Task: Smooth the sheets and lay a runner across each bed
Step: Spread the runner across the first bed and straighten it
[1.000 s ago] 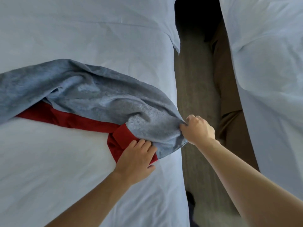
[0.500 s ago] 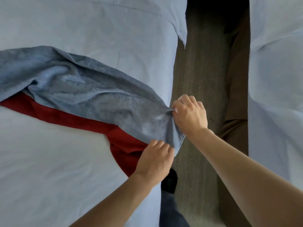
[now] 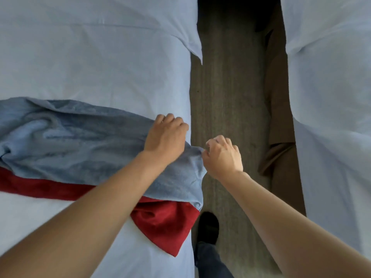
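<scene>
A grey-blue runner [image 3: 80, 141] with a red underside [image 3: 166, 223] lies rumpled across the left bed's white sheet [image 3: 100, 63]. Its end hangs over the bed's right edge, with the red side folded out below. My left hand [image 3: 165, 137] rests on the runner near the bed's edge, fingers curled around the fabric's far edge. My right hand [image 3: 222, 155] pinches the runner's corner just off the bed's side. A second bed with a white sheet [image 3: 331, 97] stands at the right.
A carpeted aisle [image 3: 226, 97] runs between the two beds. My dark shoe [image 3: 208, 227] and trouser leg stand in it next to the left bed. A brown bed skirt [image 3: 279, 149] hangs along the right bed's side.
My left hand moved from the red underside up onto the runner's far edge. The runner's end now lies flatter across the bed, and my right hand still holds the corner.
</scene>
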